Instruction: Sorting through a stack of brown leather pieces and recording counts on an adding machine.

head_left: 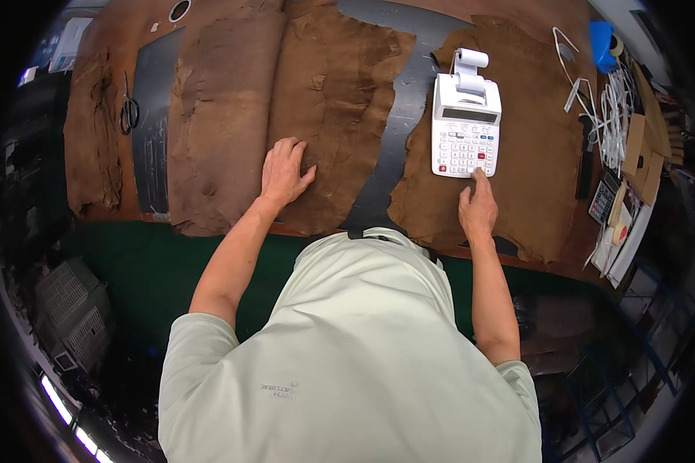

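My left hand (pixel 284 171) rests flat on a brown leather hide (pixel 340 108), fingers slightly apart and holding nothing. A thicker, folded-looking part of the leather (pixel 218 116) lies just to its left. My right hand (pixel 479 207) is at the front edge of a white printing calculator (pixel 444 116), its index finger stretched onto the lower keys. That hand grips nothing; its other fingers are partly bent. A white paper roll (pixel 471 59) sits on the calculator's back, and its display is dark. Beneath the calculator lies another brown hide (pixel 537 139).
Scissors (pixel 129 114) lie at the left beside a narrow hide strip (pixel 93 147). Dark mats (pixel 405 116) show between hides. At the right are a white cable (pixel 571 81), a second calculator (pixel 603 199), a cardboard box (pixel 642 154) and tape rolls (pixel 618 234). A tape ring (pixel 179 10) lies far left.
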The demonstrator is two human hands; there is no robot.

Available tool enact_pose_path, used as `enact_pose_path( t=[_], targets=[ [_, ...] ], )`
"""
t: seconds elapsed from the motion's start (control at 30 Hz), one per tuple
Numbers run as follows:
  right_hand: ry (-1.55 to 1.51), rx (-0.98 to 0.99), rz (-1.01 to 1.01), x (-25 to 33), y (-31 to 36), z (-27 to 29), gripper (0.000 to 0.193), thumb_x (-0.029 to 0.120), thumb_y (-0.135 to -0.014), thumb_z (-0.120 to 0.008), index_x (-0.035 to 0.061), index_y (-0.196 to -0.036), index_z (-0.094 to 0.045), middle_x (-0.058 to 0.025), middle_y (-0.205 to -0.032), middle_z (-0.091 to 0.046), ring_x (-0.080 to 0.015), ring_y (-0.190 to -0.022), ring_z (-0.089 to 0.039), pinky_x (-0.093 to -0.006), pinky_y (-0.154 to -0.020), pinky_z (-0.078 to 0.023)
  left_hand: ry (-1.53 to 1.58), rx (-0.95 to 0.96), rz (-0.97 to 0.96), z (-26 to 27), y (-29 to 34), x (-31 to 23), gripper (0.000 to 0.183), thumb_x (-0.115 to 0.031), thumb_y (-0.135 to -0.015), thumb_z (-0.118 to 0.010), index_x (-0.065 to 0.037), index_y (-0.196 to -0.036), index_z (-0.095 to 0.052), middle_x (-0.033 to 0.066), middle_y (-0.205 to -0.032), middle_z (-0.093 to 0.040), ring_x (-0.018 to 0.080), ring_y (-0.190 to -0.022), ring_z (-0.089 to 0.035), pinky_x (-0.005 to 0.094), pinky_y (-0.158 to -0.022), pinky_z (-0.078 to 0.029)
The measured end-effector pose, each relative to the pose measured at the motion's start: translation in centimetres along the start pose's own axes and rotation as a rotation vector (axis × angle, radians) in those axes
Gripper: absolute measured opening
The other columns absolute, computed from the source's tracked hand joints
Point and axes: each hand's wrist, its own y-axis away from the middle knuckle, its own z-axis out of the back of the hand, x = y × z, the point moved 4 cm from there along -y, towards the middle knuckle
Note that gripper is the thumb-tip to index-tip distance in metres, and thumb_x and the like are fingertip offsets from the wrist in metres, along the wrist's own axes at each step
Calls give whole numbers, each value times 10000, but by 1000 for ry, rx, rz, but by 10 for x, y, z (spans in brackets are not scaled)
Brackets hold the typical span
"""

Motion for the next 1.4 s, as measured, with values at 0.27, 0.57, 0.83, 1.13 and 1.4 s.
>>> enact_pose_path(
  t=[0.27, 0.57, 0.83, 1.13, 1.4],
  targets=[
    [-203, 5, 2, 21, 14, 1, 311, 87, -949, -581, 23, -1253, -598, -162, -1359, -618, -358, -1137, -648, -405, -884, -556, -33, 36, 6, 3, -14, 7, 316, -138, -844, -691, -33, -1137, -635, 145, -1081, -630, 343, -1067, -599, 443, -874, -511],
    [-221, 44, 153, 37, 43, -16, 272, 56, -935, -591, 18, -1201, -629, -169, -1259, -668, -367, -1138, -649, -422, -954, -531, 202, -277, 571, 62, -5, 78, 225, -249, -971, -636, -26, -975, -665, 187, -945, -693, 392, -911, -663, 468, -791, -507],
    [-231, 59, 214, 42, 39, -22, 271, 31, -928, -594, 14, -1197, -629, -176, -1234, -675, -375, -1127, -651, -421, -944, -536, 95, -357, 726, 59, 25, 139, 231, -246, -974, -655, -17, -976, -677, 200, -880, -708, 376, -857, -684, 440, -760, -514],
    [-235, 12, 197, 36, 28, -13, 250, 33, -923, -601, 9, -1167, -645, -177, -1215, -680, -374, -1108, -658, -425, -926, -542, 97, -346, 693, 52, 22, 132, 224, -241, -972, -631, -19, -952, -654, 194, -944, -695, 401, -921, -658, 477, -792, -500],
    [-109, -14, 96, 26, 16, -10, 336, 103, -919, -593, 34, -1248, -605, -161, -1450, -553, -381, -1127, -652, -463, -906, -552, -212, -356, 267, 55, 7, 78, 512, -176, -959, -617, -53, -1438, -487, 202, -1495, -441, 378, -1388, -415, 488, -1128, -361]
  ],
)
